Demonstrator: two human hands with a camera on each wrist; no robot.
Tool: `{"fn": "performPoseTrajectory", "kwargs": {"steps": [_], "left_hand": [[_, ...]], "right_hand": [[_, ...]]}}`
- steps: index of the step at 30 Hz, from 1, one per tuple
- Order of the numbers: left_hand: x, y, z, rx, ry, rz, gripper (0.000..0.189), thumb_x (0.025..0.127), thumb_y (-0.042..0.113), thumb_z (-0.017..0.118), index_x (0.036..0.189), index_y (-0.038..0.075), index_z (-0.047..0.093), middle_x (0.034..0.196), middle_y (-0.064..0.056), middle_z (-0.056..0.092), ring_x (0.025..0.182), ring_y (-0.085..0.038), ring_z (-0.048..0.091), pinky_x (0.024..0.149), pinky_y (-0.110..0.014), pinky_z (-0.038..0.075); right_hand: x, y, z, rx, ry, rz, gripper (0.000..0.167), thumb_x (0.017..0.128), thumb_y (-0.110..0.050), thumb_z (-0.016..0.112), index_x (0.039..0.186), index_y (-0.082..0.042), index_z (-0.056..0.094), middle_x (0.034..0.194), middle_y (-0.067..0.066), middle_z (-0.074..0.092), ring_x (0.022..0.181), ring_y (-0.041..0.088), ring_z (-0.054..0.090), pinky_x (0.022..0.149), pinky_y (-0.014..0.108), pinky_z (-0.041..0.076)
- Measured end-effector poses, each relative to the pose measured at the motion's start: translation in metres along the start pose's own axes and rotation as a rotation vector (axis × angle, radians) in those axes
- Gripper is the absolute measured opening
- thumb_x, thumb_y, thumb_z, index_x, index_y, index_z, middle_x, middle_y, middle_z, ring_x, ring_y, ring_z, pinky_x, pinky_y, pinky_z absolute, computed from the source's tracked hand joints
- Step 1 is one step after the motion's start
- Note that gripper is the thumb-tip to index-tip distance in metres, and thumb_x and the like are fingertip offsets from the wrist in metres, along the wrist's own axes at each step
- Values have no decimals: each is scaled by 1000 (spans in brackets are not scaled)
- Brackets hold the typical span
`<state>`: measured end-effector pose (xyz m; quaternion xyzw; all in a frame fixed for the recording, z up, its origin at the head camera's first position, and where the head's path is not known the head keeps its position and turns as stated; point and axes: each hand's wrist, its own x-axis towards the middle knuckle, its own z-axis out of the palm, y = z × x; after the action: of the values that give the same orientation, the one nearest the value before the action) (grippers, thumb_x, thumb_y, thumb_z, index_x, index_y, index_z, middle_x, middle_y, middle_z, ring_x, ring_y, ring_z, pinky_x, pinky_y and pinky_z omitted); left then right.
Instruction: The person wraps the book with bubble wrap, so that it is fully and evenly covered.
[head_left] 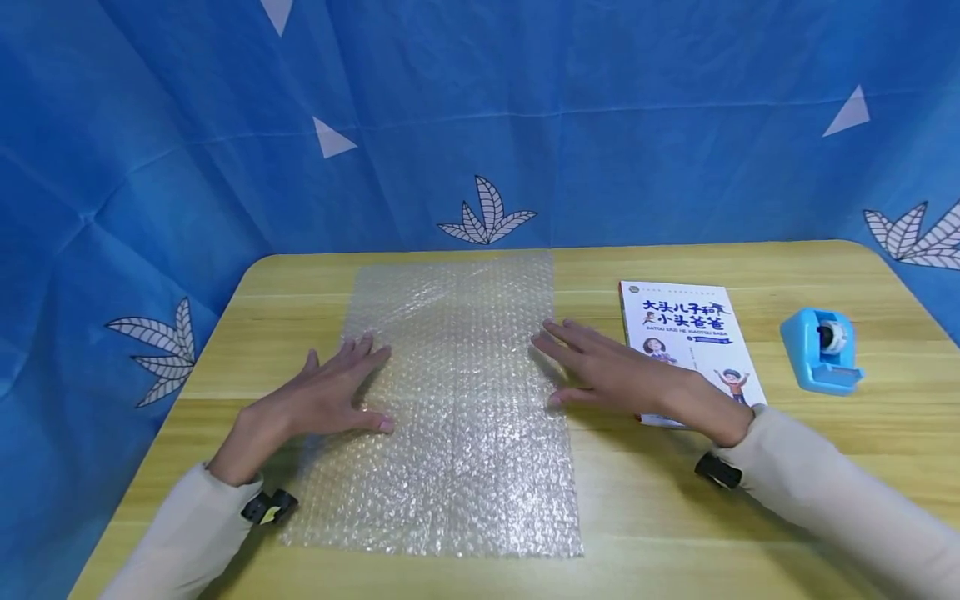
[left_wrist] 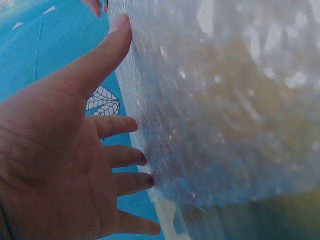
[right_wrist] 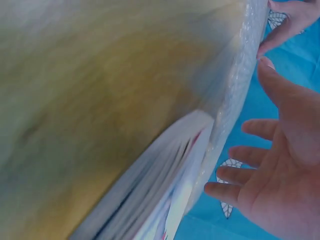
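Note:
A sheet of clear bubble wrap (head_left: 457, 475) lies spread out flat on the table, its long side running away from me. My left hand (head_left: 326, 398) is over its left edge, fingers spread and thumb pointing inward. At the right edge is my right hand (head_left: 618, 368), also with fingers extended, its fingertips overlapping the wrap in the head view. Both palms face down, and neither hand holds anything. In the left wrist view, the left fingertips are right at the bubble wrap (left_wrist: 225, 110). A white-covered children's book (head_left: 693, 337) lies beside the right hand, partly hidden by the forearm.
A blue tape dispenser (head_left: 817, 354) with a roll in it stands to the right of the book. The wooden table (head_left: 637, 533) has rounded far corners. Behind it hangs a blue cloth (head_left: 637, 183) printed with leaves and triangles.

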<state>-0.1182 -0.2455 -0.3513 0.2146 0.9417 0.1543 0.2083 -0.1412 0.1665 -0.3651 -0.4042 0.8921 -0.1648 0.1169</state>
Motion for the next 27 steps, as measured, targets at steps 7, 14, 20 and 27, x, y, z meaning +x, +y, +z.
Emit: {"fn": "performPoseTrajectory", "kwargs": {"steps": [7,14,20,27], "left_hand": [[1,0,2,-11,-13,14,109,89,62,73,165,5,22,169,-30,3,154,-53,1,112,-81,-2],[0,2,2,-35,-12,30,109,89,61,74,165,2,21,168,-32,4,154,-52,2,118,-74,4],[1,1,3,-67,-7,43,109,89,58,76,164,0,22,168,-33,3,154,-52,0,121,-68,7],[2,1,3,-92,-2,54,109,89,55,78,164,0,22,168,-32,1,154,-52,-2,121,-67,7]], "right_hand": [[5,-3,5,3,-23,-7,80,102,-44,64,163,-4,30,169,26,16,155,48,12,121,61,20],[6,-2,6,0,-60,1,76,103,-40,65,161,-3,34,168,26,21,154,46,17,120,59,26],[3,-4,7,-1,-60,11,74,104,-42,61,161,-3,34,168,26,20,155,46,17,119,60,28],[0,-9,8,-16,-41,26,73,104,-43,63,160,-3,37,166,27,25,153,47,23,116,60,33]]}}
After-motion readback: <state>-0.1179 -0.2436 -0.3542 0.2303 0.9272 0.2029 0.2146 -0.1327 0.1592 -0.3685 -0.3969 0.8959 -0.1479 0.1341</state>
